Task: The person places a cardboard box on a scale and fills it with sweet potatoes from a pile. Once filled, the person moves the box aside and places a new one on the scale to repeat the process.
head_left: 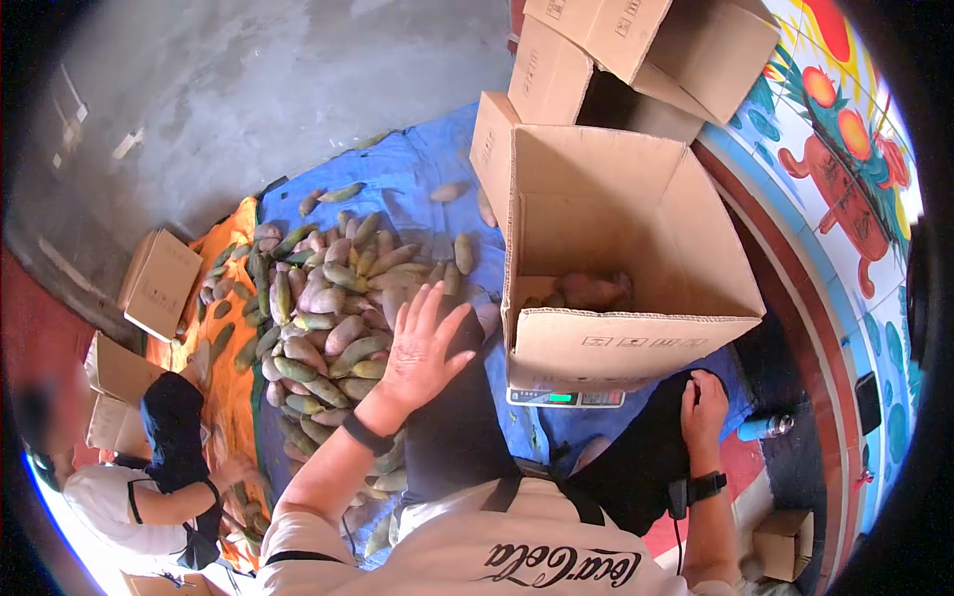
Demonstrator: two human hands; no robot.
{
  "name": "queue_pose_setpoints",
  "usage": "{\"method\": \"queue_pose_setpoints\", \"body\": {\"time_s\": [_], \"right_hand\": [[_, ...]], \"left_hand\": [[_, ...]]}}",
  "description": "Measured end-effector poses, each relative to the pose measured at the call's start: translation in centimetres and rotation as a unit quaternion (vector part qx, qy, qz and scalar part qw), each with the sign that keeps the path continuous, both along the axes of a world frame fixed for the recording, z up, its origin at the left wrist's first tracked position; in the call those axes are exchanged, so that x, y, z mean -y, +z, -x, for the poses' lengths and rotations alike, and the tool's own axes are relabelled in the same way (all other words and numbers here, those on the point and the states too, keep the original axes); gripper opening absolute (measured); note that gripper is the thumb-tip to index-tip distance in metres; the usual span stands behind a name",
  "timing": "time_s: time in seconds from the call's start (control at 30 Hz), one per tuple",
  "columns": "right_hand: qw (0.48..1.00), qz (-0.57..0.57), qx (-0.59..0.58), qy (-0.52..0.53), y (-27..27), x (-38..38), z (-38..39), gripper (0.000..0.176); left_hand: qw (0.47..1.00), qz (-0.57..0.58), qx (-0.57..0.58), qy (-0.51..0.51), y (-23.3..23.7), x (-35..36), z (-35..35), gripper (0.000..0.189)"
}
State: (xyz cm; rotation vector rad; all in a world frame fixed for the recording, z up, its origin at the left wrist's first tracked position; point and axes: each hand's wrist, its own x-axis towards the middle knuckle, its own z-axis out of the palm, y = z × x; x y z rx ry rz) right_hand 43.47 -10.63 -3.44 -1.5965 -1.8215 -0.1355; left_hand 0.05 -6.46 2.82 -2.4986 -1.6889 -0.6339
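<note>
My left hand (422,350) is open, fingers spread, above my left thigh at the right side of a heap of long produce (328,298), green to pinkish brown. Nothing is in its grip. Over my right knee rests my right hand (705,401), its fingers curled with nothing seen in them. Between my knees and beyond them, an open cardboard box (636,343) stands on a digital scale (564,397) with a lit green display. A few dark reddish pieces (594,291) lie at the bottom of the box.
Blue tarp (417,149) and orange tarp (224,233) lie under the heap. More cardboard boxes (552,74) are stacked at the back. A person (139,497) sits at the left, near a closed box (164,283). A blue bottle (763,427) lies right of my knee, near the painted wall (830,169).
</note>
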Motion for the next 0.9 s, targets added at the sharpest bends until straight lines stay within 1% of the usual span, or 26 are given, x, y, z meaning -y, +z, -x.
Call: {"method": "queue_pose_setpoints", "body": {"time_s": [0.03, 0.23, 0.3, 0.4, 0.43, 0.6, 0.8, 0.9], "right_hand": [[1.000, 0.002, 0.000, -0.003, 0.09, -0.04, 0.00, 0.013], [1.000, 0.013, -0.005, -0.015, -0.01, -0.15, -0.01, 0.012], [1.000, -0.011, 0.011, 0.000, -0.58, -0.31, -0.44, 0.012], [1.000, 0.009, 0.006, -0.016, 0.01, -0.03, -0.20, 0.014], [1.000, -0.009, 0.000, -0.007, 0.16, -0.03, -0.14, 0.014], [1.000, -0.015, 0.003, -0.013, 0.16, 0.12, -0.16, 0.013], [1.000, -0.024, -0.006, -0.010, -0.04, 0.16, -0.33, 0.013], [1.000, -0.021, 0.002, -0.016, -0.12, 0.18, -0.46, 0.013]], "left_hand": [[1.000, 0.022, 0.002, 0.020, -0.23, 0.01, 0.13, 0.072], [1.000, 0.016, -0.005, 0.019, -0.17, 0.04, 0.40, 0.074], [1.000, 0.015, -0.009, 0.024, -0.28, -0.08, 0.24, 0.075], [0.999, 0.006, -0.011, 0.032, -0.66, -0.19, 0.28, 0.075], [0.999, 0.011, -0.010, 0.029, -0.61, -0.16, 0.30, 0.075], [0.999, 0.033, -0.015, 0.036, -0.36, 0.12, 0.33, 0.076], [0.999, 0.016, 0.007, 0.030, -0.80, 0.10, 0.34, 0.071], [1.000, -0.014, 0.019, 0.009, -0.80, 0.17, 0.80, 0.060]]}}
